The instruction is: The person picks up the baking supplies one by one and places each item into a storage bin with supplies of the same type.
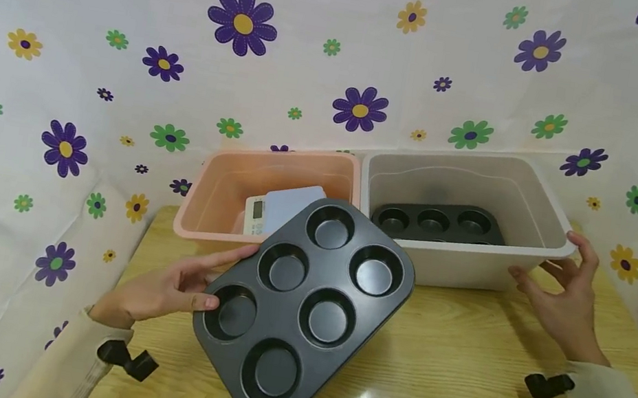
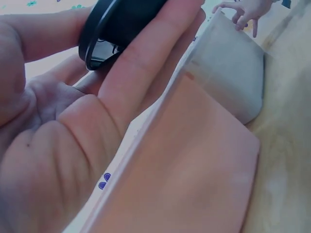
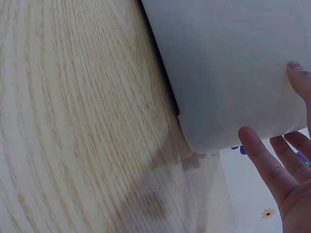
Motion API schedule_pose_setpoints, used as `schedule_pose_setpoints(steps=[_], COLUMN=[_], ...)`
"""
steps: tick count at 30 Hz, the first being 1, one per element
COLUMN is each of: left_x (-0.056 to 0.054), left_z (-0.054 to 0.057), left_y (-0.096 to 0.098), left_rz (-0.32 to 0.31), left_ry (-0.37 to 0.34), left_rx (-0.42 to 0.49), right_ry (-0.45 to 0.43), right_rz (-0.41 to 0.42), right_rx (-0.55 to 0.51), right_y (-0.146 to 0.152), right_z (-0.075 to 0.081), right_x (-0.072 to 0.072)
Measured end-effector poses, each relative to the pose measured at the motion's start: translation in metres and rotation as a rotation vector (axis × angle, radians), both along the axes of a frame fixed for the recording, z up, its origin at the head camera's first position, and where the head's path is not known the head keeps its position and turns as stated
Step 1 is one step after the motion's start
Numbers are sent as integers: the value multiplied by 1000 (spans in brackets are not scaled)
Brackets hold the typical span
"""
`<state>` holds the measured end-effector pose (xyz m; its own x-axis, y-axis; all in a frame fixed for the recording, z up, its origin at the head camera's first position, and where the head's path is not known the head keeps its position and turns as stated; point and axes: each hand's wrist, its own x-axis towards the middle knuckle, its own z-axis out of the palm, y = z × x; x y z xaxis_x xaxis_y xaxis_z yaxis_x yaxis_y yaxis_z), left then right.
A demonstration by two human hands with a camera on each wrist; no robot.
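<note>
A dark muffin tin point(image 1: 294, 292) with several round cups is held tilted above the table by my left hand point(image 1: 173, 287). The thumb lies on its top face near a corner cup, with the other fingers at its edge and underneath. In the left wrist view the tin's dark edge point(image 2: 97, 34) sits between thumb and fingers. My right hand point(image 1: 568, 301) touches the front right corner of a white bin point(image 1: 446, 268), fingers spread along its rim and wall. Inside that bin lies another dark muffin tin point(image 1: 440, 222), partly hidden by the front wall.
Left of the white bin stands a pink bin point(image 1: 220, 190), side by side with it. A kitchen scale point(image 1: 286, 208) leans inside, partly covered by the held tin. Both bins stand on a wooden table point(image 1: 423, 369) against a flower-patterned cloth point(image 1: 319, 39).
</note>
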<state>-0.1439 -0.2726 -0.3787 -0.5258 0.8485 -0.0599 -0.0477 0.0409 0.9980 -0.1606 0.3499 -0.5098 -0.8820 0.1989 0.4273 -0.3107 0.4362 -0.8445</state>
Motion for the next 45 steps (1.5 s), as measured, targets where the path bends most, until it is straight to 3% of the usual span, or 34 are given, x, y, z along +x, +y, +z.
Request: schedule_pose_setpoints(steps=[11, 21, 29, 30, 33, 36, 40, 45], left_x=[-46, -85, -121, -127, -143, -155, -166, -177], left_z=[19, 40, 59, 61, 70, 77, 82, 82], left_y=[22, 45, 70, 75, 89, 100, 110, 129], left_rz=[-46, -84, -148, -165, -198, -196, -144, -163], left_ry=[61, 248, 190, 225, 224, 167, 18, -22], left_rx=[-85, -136, -120, -111, -93, -130, -212, -202], right_ry=[-15, -6, -7, -8, -17, -21, -8, 25], right_rz=[-7, -13, -4, -1, 11, 9, -6, -24], right_rx=[13, 40, 46, 38, 10, -2, 3, 25], right_y=[-1, 0, 1, 1, 0, -2, -2, 0], right_z=[2, 2, 1, 1, 1, 2, 1, 1], right_x=[2, 1, 0, 1, 1, 1, 1, 0])
